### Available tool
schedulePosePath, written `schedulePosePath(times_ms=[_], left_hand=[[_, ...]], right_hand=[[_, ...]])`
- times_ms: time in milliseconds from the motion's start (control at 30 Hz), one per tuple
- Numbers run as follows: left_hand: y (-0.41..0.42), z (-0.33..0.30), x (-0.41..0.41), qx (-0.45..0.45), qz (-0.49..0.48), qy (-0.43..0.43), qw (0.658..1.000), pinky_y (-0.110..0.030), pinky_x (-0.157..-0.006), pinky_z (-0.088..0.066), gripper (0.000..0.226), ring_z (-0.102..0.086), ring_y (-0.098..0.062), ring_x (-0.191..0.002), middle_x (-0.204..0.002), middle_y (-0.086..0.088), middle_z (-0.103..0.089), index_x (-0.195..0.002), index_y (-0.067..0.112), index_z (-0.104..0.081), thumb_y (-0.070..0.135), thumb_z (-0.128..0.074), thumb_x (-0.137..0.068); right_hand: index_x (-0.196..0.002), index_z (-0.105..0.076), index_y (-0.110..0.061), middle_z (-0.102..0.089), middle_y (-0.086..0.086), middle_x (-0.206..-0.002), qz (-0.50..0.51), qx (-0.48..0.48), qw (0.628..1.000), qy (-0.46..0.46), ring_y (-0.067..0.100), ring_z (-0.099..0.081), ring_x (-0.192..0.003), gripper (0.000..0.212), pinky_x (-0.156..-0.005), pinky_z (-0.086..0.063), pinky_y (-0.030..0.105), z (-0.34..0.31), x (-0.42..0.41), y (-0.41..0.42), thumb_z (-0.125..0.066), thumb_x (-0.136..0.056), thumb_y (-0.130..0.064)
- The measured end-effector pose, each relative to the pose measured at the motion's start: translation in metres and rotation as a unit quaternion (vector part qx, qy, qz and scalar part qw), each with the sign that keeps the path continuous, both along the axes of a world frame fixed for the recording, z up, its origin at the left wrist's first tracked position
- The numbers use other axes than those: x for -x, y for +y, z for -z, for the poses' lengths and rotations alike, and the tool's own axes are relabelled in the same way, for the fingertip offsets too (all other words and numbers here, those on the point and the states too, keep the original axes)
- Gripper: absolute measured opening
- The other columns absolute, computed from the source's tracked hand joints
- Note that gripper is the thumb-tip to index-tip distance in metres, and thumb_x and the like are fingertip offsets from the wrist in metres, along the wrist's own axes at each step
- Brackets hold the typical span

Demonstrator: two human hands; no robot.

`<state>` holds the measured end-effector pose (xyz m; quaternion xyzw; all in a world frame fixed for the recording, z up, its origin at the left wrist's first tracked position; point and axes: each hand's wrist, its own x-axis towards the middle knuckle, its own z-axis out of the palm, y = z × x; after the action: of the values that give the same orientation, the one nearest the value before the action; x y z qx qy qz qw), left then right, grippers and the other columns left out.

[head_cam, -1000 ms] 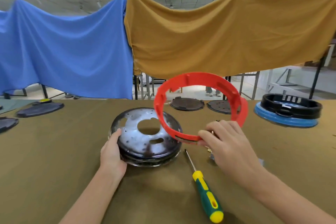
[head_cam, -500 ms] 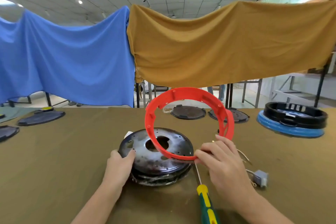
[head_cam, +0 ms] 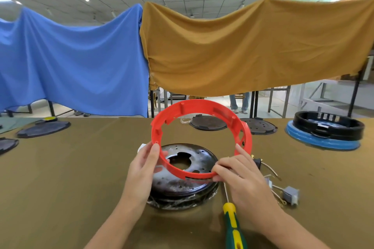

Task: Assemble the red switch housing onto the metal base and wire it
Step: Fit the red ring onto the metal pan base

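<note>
Olive-brown cloth covers the tabletop (head_cam: 60, 178), and behind it a blue sheet (head_cam: 70, 56) and a mustard sheet (head_cam: 253, 50) hang on a line, blocking most of the room. Under the hems you only get legs of furniture and someone's lower legs, nothing more.

Far left, a couple of dark flat lids (head_cam: 43, 128) sit at the edge, one of them cut off by the frame. Left hand (head_cam: 142, 170) holds the left side of the red switch housing (head_cam: 200, 139), thumb lying along the outer wall; the fingers are behind the ring, so can't really say how they curl. The ring is tilted up toward the camera, its near edge low over the metal base (head_cam: 182, 176), which sits on the tabletop right under it. Whether ring and base actually touch is hard to tell. Something white pokes out behind the base, mostly hidden.

Right hand (head_cam: 240, 178) has its grip pinched on the ring's near-right rim. Screwdriver (head_cam: 233, 224) lies beside it, handle cut off at the bottom. Wires with a small grey switch (head_cam: 290, 195) are partly covered by that hand. Far right: a black ring on a blue disc (head_cam: 325, 129), a bit blurry.
</note>
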<state>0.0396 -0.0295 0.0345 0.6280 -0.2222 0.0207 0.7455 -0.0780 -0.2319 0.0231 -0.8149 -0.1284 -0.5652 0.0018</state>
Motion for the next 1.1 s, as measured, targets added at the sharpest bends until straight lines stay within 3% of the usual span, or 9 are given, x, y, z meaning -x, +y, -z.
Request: schedulePosePath(times_ms=[233,433,500,567,667,767,867,1000,1100], left_hand=[[0.007,-0.005,-0.008,0.155,0.088,0.149,0.973,-0.034,-0.066,-0.061,0.031,-0.074,-0.037,-0.091,-0.090,-0.013,-0.070,-0.090,0.006,-0.072,0.034,-0.073,-0.076],[0.008,-0.006,-0.007,0.182,0.122,0.161,0.962,-0.034,-0.068,-0.061,0.041,-0.073,-0.036,-0.093,-0.090,-0.014,-0.065,-0.104,0.005,-0.065,0.035,-0.072,-0.077],[0.009,-0.006,-0.007,0.185,0.141,0.140,0.962,-0.033,-0.066,-0.061,0.039,-0.073,-0.031,-0.092,-0.093,-0.013,-0.067,-0.105,0.009,-0.068,0.040,-0.067,-0.083],[0.009,-0.007,-0.006,0.172,0.131,0.117,0.969,-0.032,-0.062,-0.060,0.038,-0.073,-0.027,-0.090,-0.096,-0.012,-0.072,-0.114,0.017,-0.071,0.042,-0.061,-0.087],[0.007,-0.002,-0.006,0.097,0.020,0.070,0.993,-0.030,-0.071,-0.058,0.033,-0.074,-0.016,-0.092,-0.104,-0.005,-0.074,-0.123,0.027,-0.063,0.033,-0.063,-0.091],[0.005,0.001,-0.006,0.018,-0.048,0.043,0.998,-0.034,-0.094,-0.052,0.052,-0.070,-0.008,-0.097,-0.122,0.004,-0.064,-0.138,0.034,-0.047,0.039,-0.066,-0.090],[0.006,0.003,-0.010,0.010,-0.037,0.048,0.998,-0.043,-0.104,-0.048,0.076,-0.063,-0.013,-0.115,-0.127,0.005,-0.063,-0.144,0.036,-0.041,0.055,-0.066,-0.075],[0.004,0.006,-0.013,0.031,0.024,0.050,0.998,-0.039,-0.087,-0.053,0.077,-0.071,-0.012,-0.102,-0.106,0.011,-0.075,-0.140,0.039,-0.044,0.065,-0.062,-0.070],[0.005,0.004,-0.013,0.058,0.041,0.063,0.995,-0.027,-0.070,-0.058,0.065,-0.074,-0.015,-0.092,-0.100,0.005,-0.076,-0.127,0.041,-0.056,0.066,-0.064,-0.068]], right_hand=[[-0.094,-0.073,-0.009,-0.067,0.001,-0.092,0.030,0.009,0.999,0.023,0.019,-0.063,-0.086,0.032,-0.104,-0.044,0.055,0.000,-0.002,0.002,-0.052,-0.095,-0.034],[-0.107,-0.071,-0.005,-0.069,0.006,-0.100,0.093,0.068,0.993,0.029,0.026,-0.065,-0.094,0.038,-0.101,-0.047,0.059,-0.006,0.000,0.005,-0.054,-0.091,-0.034],[-0.116,-0.064,-0.004,-0.067,0.007,-0.106,0.065,0.025,0.997,0.036,0.026,-0.064,-0.100,0.039,-0.104,-0.045,0.057,-0.007,0.001,0.006,-0.052,-0.093,-0.034],[-0.126,-0.050,-0.014,-0.058,-0.003,-0.113,-0.016,-0.128,0.989,0.069,0.014,-0.057,-0.106,0.038,-0.108,-0.043,0.035,-0.010,0.004,0.005,-0.051,-0.095,-0.036],[-0.124,-0.046,-0.032,-0.060,-0.015,-0.108,-0.119,-0.406,0.902,0.086,0.003,-0.058,-0.101,0.031,-0.088,-0.043,0.014,-0.019,0.004,0.005,-0.048,-0.097,-0.047],[-0.113,-0.053,-0.037,-0.069,-0.008,-0.095,-0.188,-0.556,0.806,0.076,0.010,-0.067,-0.095,0.030,-0.085,-0.053,0.028,-0.025,0.000,0.003,-0.045,-0.088,-0.052],[-0.114,-0.057,-0.017,-0.072,0.003,-0.087,-0.251,-0.658,0.698,0.132,0.021,-0.072,-0.091,0.042,-0.082,-0.059,0.039,-0.020,-0.002,0.003,-0.046,-0.089,-0.049],[-0.099,-0.054,-0.003,-0.068,0.015,-0.081,-0.307,-0.732,0.568,0.216,0.029,-0.071,-0.083,0.040,-0.079,-0.060,0.047,-0.014,-0.003,0.005,-0.050,-0.092,-0.042],[-0.096,-0.057,0.001,-0.070,0.022,-0.088,-0.274,-0.721,0.579,0.265,0.035,-0.072,-0.087,0.048,-0.076,-0.061,0.046,-0.012,-0.001,0.005,-0.051,-0.091,-0.047]])
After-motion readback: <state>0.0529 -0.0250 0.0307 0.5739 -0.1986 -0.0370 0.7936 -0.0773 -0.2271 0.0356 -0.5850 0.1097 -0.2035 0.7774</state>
